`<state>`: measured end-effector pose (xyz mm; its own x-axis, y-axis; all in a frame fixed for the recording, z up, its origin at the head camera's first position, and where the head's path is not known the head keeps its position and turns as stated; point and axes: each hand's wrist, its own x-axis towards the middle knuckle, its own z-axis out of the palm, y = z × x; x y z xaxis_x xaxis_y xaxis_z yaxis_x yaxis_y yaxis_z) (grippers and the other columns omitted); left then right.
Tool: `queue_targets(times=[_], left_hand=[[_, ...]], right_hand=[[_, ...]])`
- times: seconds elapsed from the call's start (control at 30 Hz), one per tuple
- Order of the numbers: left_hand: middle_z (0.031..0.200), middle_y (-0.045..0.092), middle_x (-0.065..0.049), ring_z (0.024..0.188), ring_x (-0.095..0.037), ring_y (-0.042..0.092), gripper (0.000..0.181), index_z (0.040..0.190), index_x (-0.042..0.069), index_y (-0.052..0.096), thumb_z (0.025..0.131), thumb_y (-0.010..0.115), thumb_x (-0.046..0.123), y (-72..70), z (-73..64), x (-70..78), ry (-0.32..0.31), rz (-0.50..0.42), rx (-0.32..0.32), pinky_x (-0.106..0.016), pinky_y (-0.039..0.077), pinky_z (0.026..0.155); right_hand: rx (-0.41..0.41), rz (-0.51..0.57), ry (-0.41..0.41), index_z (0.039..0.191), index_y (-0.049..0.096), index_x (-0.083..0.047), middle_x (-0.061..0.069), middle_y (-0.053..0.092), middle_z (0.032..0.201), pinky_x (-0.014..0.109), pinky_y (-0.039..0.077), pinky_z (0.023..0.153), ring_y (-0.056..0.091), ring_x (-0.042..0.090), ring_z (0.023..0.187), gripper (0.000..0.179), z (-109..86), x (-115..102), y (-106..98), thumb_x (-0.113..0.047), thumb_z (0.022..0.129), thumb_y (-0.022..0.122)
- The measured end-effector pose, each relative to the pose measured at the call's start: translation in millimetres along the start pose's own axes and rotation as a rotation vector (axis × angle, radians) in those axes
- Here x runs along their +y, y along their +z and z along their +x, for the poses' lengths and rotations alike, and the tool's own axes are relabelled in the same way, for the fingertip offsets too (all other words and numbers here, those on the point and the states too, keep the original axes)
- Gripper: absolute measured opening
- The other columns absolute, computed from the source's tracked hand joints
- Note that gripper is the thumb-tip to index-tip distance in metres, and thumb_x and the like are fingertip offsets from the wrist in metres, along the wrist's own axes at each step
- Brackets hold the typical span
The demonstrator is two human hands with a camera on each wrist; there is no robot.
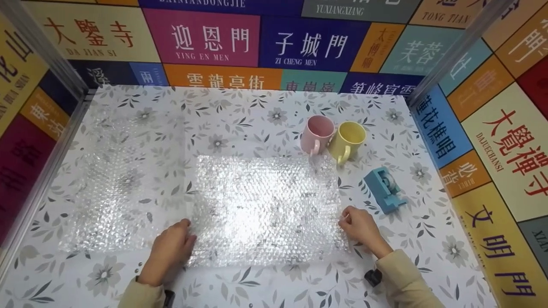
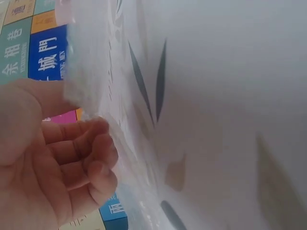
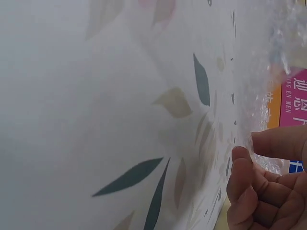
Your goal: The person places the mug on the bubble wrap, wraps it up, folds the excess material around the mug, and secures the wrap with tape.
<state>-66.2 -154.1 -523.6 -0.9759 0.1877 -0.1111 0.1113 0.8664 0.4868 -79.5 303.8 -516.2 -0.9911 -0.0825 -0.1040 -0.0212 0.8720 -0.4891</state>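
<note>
Printed walls (image 1: pixel 205 38): far, L & R sides.
Tabletop (image 1: pixel 257 128): floral, under all items.
L bubble wrap (image 1: pixel 111 184): 1 sht, spread at L, not held.
Ctr bubble wrap (image 1: pixel 265 209): 1 sht, btwn hands, near side of mugs; far R corner just beside them, contact can't tell. Handling (judged): keep both hands level, tension light & even so sht stays square w/o creases; lower near & far edges tog.; keep far R corner off the handles, else may snag.
L hand (image 1: pixel 171 246): pinching L edge of ctr sht, thumb vs. fingers.
R hand (image 1: pixel 359 222): pinching R edge, thumb to fingertip.
Pink mug (image 1: pixel 314 134): upright, far R of ctr.
Yellow mug (image 1: pixel 350 141): upright, right of pink.
Tape dispenser (image 1: pixel 381 190): blue, R side, roll fitted.
</note>
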Motion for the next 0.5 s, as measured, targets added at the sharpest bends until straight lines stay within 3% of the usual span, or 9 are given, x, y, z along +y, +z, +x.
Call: queue_targets(times=[0.13, 0.27, 0.37, 0.5], left_hand=[[0.064, 0.048, -0.004, 0.056, -0.022, 0.050, 0.023, 0.092, -0.003, 0.054, 0.080, 0.063, 0.015, -2.6, 3.2, 0.1, 0.013, 0.042, -0.032, -0.039, 0.041, 0.049], [0.067, 0.056, -0.012, 0.057, -0.029, 0.055, 0.033, 0.098, -0.007, 0.055, 0.079, 0.065, 0.017, -7.7, 3.3, 1.2, 0.033, 0.066, -0.005, -0.042, 0.043, 0.049], [0.074, 0.060, -0.019, 0.060, -0.034, 0.057, 0.040, 0.106, -0.008, 0.053, 0.079, 0.065, 0.019, -14.0, 1.7, 3.3, 0.046, 0.068, 0.026, -0.044, 0.045, 0.049], [0.072, 0.061, -0.016, 0.053, -0.025, 0.054, 0.038, 0.109, -0.006, 0.053, 0.082, 0.064, 0.017, -22.5, -0.5, 7.1, 0.068, 0.052, 0.051, -0.039, 0.043, 0.046]], right_hand=[[-0.061, -0.064, 0.030, 0.081, 0.057, 0.002, 0.006, 0.058, 0.064, 0.034, 0.042, 0.051, 0.049, 0.017, 0.054, 0.015, 4.1, 1, -5, -0.010, 0.076, 0.065], [-0.081, -0.089, 0.035, 0.088, 0.058, 0.005, 0.009, 0.059, 0.068, 0.037, 0.045, 0.054, 0.053, 0.021, 0.058, 0.024, 11.2, 2, -16, -0.016, 0.078, 0.065], [-0.050, -0.043, 0.026, 0.093, 0.058, 0.008, 0.013, 0.061, 0.071, 0.039, 0.046, 0.056, 0.056, 0.025, 0.061, 0.029, 22.2, 0, -28, -0.019, 0.081, 0.064], [0.052, 0.068, 0.044, 0.098, 0.057, 0.010, 0.018, 0.063, 0.076, 0.041, 0.047, 0.060, 0.059, 0.030, 0.065, 0.031, 44.4, -2, -40, -0.017, 0.083, 0.062]])
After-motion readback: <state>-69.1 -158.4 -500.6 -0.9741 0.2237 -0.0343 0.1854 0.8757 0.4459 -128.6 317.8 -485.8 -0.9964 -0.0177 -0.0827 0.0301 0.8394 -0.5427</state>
